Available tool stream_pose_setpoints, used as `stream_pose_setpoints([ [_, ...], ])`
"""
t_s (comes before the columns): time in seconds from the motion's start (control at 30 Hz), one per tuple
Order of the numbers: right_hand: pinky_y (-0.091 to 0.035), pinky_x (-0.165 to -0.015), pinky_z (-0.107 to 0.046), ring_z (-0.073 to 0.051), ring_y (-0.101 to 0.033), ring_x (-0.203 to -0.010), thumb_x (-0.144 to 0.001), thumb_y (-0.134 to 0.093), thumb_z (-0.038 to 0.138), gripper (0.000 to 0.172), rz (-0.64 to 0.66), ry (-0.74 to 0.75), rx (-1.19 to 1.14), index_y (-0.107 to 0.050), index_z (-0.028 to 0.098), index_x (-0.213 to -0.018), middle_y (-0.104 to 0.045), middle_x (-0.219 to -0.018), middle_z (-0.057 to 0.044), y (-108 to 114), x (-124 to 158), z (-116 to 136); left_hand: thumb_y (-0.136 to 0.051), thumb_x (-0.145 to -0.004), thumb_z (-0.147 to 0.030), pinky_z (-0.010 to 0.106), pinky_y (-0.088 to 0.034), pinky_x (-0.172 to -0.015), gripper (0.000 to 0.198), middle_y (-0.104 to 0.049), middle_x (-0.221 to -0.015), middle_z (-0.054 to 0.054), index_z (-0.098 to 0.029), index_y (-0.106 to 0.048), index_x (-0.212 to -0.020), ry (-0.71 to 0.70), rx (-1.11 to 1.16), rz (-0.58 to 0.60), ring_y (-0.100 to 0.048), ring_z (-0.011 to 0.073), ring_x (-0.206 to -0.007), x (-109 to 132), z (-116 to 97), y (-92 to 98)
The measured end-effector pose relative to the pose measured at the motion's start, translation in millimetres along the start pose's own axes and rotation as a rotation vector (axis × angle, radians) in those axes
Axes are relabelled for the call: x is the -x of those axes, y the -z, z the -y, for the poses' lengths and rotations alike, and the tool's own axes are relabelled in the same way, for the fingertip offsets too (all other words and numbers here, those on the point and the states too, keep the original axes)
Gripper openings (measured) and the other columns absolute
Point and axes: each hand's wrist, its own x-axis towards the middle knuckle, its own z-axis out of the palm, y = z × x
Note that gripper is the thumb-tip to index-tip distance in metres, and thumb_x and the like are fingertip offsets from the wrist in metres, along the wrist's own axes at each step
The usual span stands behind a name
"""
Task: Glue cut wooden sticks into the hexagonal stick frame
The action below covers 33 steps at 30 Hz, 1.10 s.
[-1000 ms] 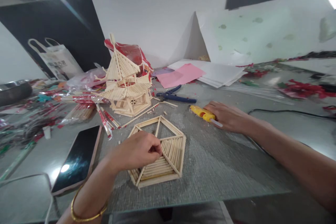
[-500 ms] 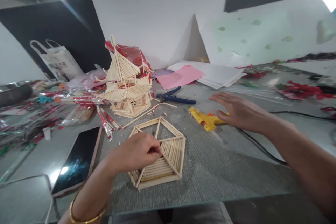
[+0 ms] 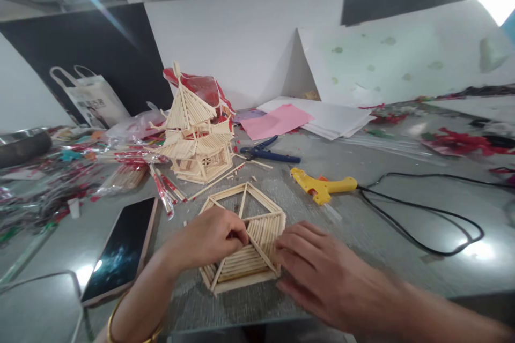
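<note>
A flat hexagonal frame of thin wooden sticks lies on the table in front of me, its near and right sections filled with rows of sticks and its far section see-through. Over its centre, my left hand is closed in a pinch, the fingertips at the top of the near row; whatever they grip is hidden. My right hand, slightly blurred, is at the frame's right edge, fingers stretched toward it and holding nothing that I can see. Farther right lies a yellow hot glue gun with a black cord.
Behind the frame stands a small stick pavilion. Blue-handled cutters and pink paper lie beyond. A phone, bundled sticks and plastic wrappers are at the left; the table's front edge is close.
My right hand has come away from the glue gun, moving left and toward me to the hexagon's right edge. The left hand stays pinched at the centre.
</note>
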Motion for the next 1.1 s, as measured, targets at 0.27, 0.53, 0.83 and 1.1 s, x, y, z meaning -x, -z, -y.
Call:
stream_pose_setpoints([
  [0.27,-0.04,-0.073,-0.033,-0.017,-0.05,-0.079,-0.087,-0.046,0.027,0.016,0.043,0.107,0.129,-0.058,0.015,-0.086,-0.058,-0.083,-0.005,-20,1,-2,-0.048,-0.071,-0.013,0.024,-0.04,-0.071,0.023,-0.069,-0.078,0.0,-0.02,-0.068,-0.079,-0.014,-0.041,-0.029,-0.06,0.0127,-0.075,-1,-1,-2.5],
  [0.53,-0.039,-0.072,-0.033,-0.016,-0.05,-0.078,-0.087,-0.047,0.023,0.013,0.033,0.112,0.142,-0.056,0.015,-0.084,-0.058,-0.083,-0.003,-25,2,-4,-0.046,-0.07,-0.011,0.025,-0.04,-0.072,0.025,-0.069,-0.078,0.0,-0.02,-0.068,-0.078,-0.025,-0.056,-0.035,-0.06,0.013,-0.075,0,-1,-4.8],
  [0.83,-0.04,-0.07,-0.033,-0.016,-0.05,-0.078,-0.088,-0.045,0.024,0.014,0.043,0.099,0.143,-0.055,0.016,-0.083,-0.058,-0.082,-0.003,-26,2,-3,-0.047,-0.072,-0.012,0.025,-0.04,-0.074,0.024,-0.07,-0.079,0.001,-0.019,-0.068,-0.079,-0.018,-0.074,-0.03,-0.06,0.0136,-0.077,-1,-5,-2.5],
  [1.1,-0.04,-0.07,-0.033,-0.017,-0.05,-0.078,-0.088,-0.044,0.028,0.018,0.052,0.065,0.047,-0.056,0.014,-0.085,-0.058,-0.081,-0.005,-14,1,-1,-0.048,-0.078,-0.019,0.024,-0.041,-0.073,0.023,-0.07,-0.085,0.001,-0.02,-0.069,-0.086,0.019,0.008,-0.056,-0.06,0.0124,-0.078,3,-9,4.8],
])
